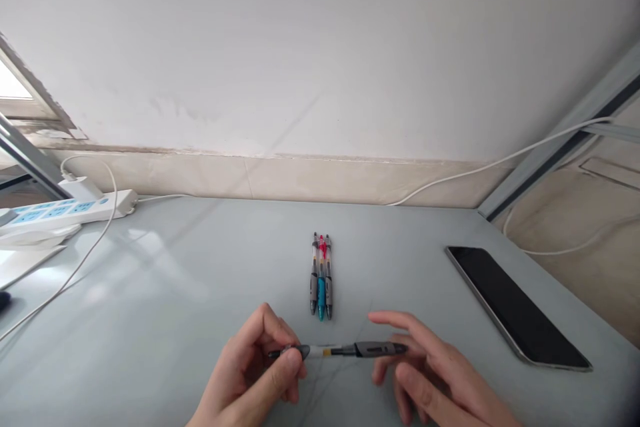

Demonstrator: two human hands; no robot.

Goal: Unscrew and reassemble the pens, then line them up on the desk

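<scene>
A retractable pen [343,351] with a clear barrel, grey grip and black ends lies crosswise between my hands. My left hand [263,367] pinches its clicker end between thumb and fingers. At the tip end is my right hand [433,374], its fingers apart and the index finger stretched out above the pen; the tip meets or passes just before the fingers, and I cannot tell whether they touch. Beyond my hands, three pens lie side by side on the table: a grey-grip pen [313,284], a teal pen with a red clip [321,294] and another grey-grip pen [329,287].
A black-screened phone [515,304] lies at the right of the grey table [165,334]. On the left are a white power strip [100,208] with a plug and a white cable [95,254]. Behind stands a wall [300,47]; a metal frame post [555,137] rises at right.
</scene>
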